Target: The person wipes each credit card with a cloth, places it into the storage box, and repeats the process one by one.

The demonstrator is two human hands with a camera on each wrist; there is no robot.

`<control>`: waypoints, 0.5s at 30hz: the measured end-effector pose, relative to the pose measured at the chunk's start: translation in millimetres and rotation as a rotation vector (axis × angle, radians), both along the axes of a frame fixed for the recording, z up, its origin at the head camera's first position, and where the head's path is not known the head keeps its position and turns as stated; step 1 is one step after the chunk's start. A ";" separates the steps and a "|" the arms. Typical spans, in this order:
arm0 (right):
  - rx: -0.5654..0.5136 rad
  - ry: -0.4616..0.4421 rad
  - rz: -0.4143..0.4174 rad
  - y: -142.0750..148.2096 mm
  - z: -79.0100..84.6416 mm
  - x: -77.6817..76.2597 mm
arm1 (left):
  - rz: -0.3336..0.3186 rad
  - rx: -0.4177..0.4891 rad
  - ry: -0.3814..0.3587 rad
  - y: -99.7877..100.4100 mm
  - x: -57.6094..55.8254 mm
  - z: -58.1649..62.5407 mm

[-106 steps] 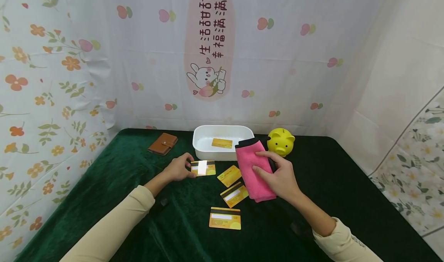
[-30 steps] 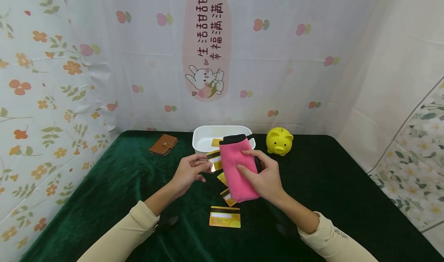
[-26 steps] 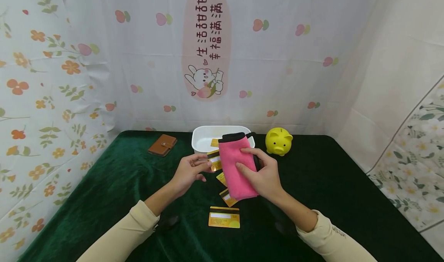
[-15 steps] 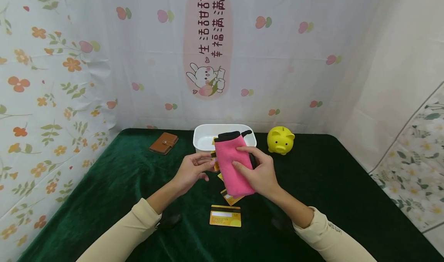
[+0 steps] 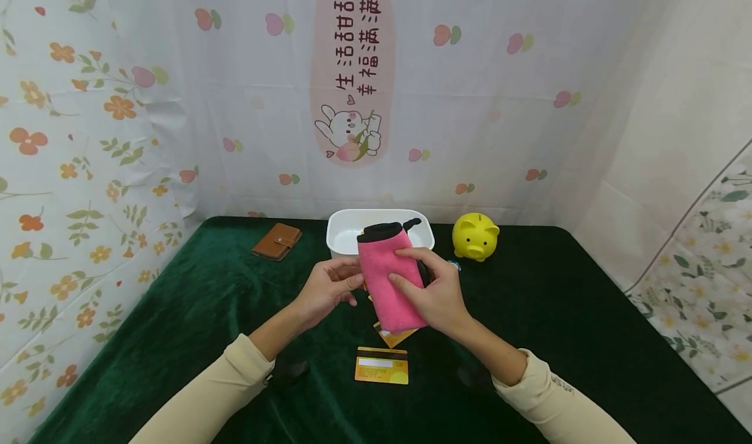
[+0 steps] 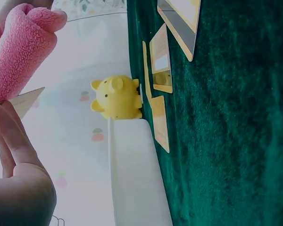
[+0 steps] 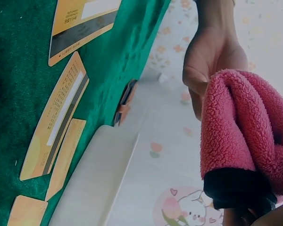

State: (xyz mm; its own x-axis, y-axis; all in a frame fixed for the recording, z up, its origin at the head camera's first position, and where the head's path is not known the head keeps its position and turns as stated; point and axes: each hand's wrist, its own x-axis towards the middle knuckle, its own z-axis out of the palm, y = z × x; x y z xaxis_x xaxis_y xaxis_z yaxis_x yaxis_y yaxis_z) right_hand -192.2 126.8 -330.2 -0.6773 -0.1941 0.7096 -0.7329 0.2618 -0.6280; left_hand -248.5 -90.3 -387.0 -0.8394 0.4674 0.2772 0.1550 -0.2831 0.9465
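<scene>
My right hand (image 5: 437, 294) grips a folded pink fleece cloth (image 5: 384, 277) with black trim, raised over the table. Its thumb and index finger press the front of the cloth. Against the cloth's left edge, my left hand (image 5: 329, 290) pinches a bank card (image 6: 24, 102). The cloth hides most of that card in the head view; the left wrist view shows one corner sticking out past the fingers. Below the cloth lie yellow bank cards, one partly covered card (image 5: 398, 337) and, nearer me, one card (image 5: 381, 367) with its stripe side up.
Behind the cloth stands a white plastic box (image 5: 345, 236). A yellow piggy bank (image 5: 476, 237) is to its right and a brown wallet (image 5: 277, 241) to its left. Dark green velvet (image 5: 194, 313) covers the table, with printed curtains (image 5: 252, 104) around it.
The left hand has picked up the card left of the others and brought it to the cloth's left edge. The cloth has moved left over it, covering it in the head view.
</scene>
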 end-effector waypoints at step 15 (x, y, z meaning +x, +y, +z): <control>0.063 0.029 -0.083 3.9 -2.9 -4.1 | 0.174 -0.093 0.151 8.2 7.8 0.2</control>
